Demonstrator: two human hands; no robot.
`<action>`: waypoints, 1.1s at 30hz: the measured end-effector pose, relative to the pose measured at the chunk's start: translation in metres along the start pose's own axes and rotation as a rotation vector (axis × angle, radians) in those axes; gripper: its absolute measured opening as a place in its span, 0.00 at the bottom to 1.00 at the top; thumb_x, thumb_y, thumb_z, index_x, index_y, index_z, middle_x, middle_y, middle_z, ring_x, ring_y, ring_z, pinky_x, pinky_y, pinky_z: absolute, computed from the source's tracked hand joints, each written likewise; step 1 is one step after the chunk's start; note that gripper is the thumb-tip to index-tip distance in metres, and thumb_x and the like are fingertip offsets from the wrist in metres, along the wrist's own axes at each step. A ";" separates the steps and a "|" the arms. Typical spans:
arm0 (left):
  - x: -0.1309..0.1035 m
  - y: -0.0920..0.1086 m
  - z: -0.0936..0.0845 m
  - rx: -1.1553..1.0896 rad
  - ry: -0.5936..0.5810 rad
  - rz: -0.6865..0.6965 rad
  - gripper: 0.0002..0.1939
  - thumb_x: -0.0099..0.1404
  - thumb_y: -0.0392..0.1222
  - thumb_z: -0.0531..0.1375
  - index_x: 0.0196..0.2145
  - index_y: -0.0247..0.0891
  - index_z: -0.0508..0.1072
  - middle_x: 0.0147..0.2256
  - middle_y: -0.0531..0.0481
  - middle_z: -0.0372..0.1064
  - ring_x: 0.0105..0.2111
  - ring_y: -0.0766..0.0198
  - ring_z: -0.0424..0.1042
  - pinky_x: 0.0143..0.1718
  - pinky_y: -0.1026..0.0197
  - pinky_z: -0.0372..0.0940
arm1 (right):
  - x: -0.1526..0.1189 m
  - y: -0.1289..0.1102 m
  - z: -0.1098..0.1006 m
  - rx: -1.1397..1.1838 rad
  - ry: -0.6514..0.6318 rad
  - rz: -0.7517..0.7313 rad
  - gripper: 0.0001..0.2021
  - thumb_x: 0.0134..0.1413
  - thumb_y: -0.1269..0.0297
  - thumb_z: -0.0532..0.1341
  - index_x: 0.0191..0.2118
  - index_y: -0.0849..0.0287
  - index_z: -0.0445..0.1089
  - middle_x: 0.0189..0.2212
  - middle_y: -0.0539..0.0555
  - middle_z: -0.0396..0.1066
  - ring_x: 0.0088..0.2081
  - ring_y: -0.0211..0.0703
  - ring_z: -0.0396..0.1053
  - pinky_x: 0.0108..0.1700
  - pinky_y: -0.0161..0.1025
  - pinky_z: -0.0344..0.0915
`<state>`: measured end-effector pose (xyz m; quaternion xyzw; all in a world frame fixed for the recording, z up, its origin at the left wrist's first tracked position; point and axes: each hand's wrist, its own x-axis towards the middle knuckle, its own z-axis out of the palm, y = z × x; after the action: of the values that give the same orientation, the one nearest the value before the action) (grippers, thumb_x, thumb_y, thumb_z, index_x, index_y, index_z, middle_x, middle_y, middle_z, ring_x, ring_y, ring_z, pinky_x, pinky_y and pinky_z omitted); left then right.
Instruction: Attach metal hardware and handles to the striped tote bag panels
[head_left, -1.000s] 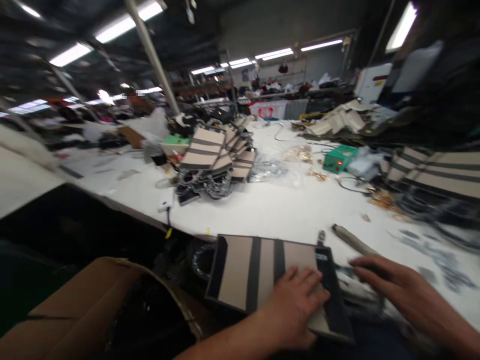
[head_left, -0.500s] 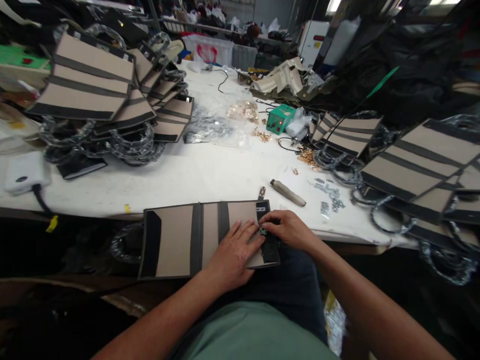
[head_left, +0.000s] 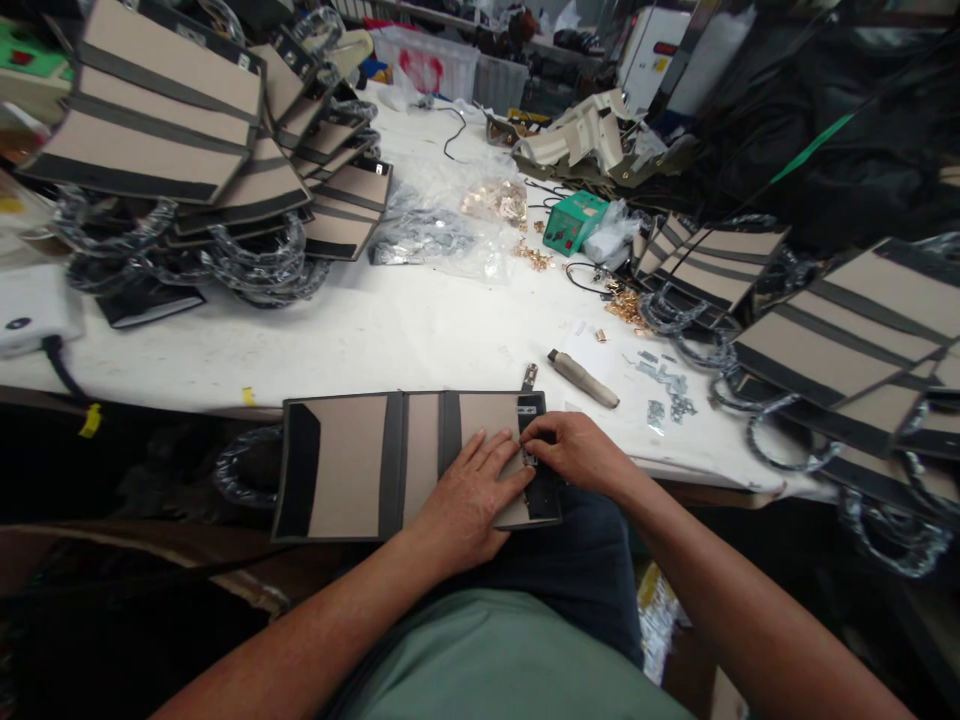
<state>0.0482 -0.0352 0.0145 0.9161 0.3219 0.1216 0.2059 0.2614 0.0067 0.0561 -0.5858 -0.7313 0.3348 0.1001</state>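
Note:
A beige panel with dark bands lies open across the lap and the table's front edge. My left hand rests flat on its right part, fingers spread. My right hand pinches a small metal plate at the panel's dark right end, close to the left fingertips. Another metal piece sits on the dark strip just above. A metal tab sticks out past the panel's top edge. Beyond it lies a wrapped tool.
Stacked panels with plastic-wrapped handles stand at the left and right. A green box, gold pieces, loose metal plates and plastic bags are on the white table.
The view has shifted slightly, and the table's contents appear moved with it. Both hands keep nearly the same place on the panel, with the right fingers still at the small plate.

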 end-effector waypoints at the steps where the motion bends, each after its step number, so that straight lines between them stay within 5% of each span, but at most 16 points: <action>1: 0.000 0.000 0.000 0.002 -0.003 0.002 0.34 0.60 0.40 0.62 0.64 0.39 0.62 0.68 0.38 0.51 0.71 0.49 0.43 0.71 0.40 0.39 | 0.000 0.000 0.001 -0.026 0.006 0.003 0.09 0.56 0.67 0.62 0.38 0.51 0.80 0.37 0.49 0.80 0.39 0.45 0.74 0.42 0.39 0.64; 7: 0.000 0.000 0.002 0.010 -0.002 -0.006 0.35 0.59 0.39 0.62 0.64 0.39 0.61 0.68 0.39 0.50 0.71 0.50 0.42 0.71 0.42 0.37 | -0.004 0.000 0.009 -0.222 0.089 0.089 0.04 0.57 0.62 0.64 0.36 0.49 0.77 0.33 0.48 0.78 0.37 0.46 0.73 0.37 0.39 0.60; 16: 0.002 0.001 -0.003 0.023 -0.023 -0.005 0.35 0.59 0.40 0.62 0.64 0.40 0.62 0.69 0.40 0.50 0.71 0.49 0.44 0.71 0.41 0.37 | -0.017 0.020 0.019 -0.028 0.128 -0.099 0.10 0.62 0.68 0.60 0.45 0.52 0.77 0.42 0.52 0.75 0.45 0.44 0.72 0.51 0.41 0.65; 27: 0.004 0.007 -0.008 0.072 -0.063 -0.007 0.38 0.60 0.42 0.63 0.66 0.38 0.59 0.69 0.38 0.50 0.71 0.48 0.43 0.71 0.42 0.36 | -0.018 0.018 0.013 0.080 0.161 -0.072 0.10 0.56 0.70 0.61 0.43 0.56 0.74 0.36 0.52 0.74 0.38 0.43 0.71 0.44 0.40 0.66; 30: 0.007 0.008 -0.011 0.080 -0.090 -0.010 0.38 0.60 0.43 0.62 0.66 0.39 0.58 0.69 0.39 0.50 0.71 0.48 0.43 0.71 0.42 0.36 | -0.011 0.025 -0.004 0.100 0.370 -0.082 0.10 0.58 0.65 0.61 0.45 0.56 0.74 0.37 0.54 0.74 0.37 0.44 0.71 0.42 0.40 0.68; 33: 0.007 0.012 -0.019 0.116 -0.134 -0.031 0.39 0.59 0.44 0.63 0.67 0.39 0.57 0.69 0.39 0.49 0.71 0.46 0.43 0.70 0.41 0.36 | 0.001 0.042 -0.020 -0.061 0.661 -0.127 0.12 0.59 0.59 0.61 0.46 0.56 0.74 0.43 0.58 0.74 0.45 0.51 0.71 0.49 0.48 0.68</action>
<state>0.0528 -0.0335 0.0369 0.9275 0.3280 0.0378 0.1753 0.3052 0.0193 0.0454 -0.6185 -0.7040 0.0977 0.3350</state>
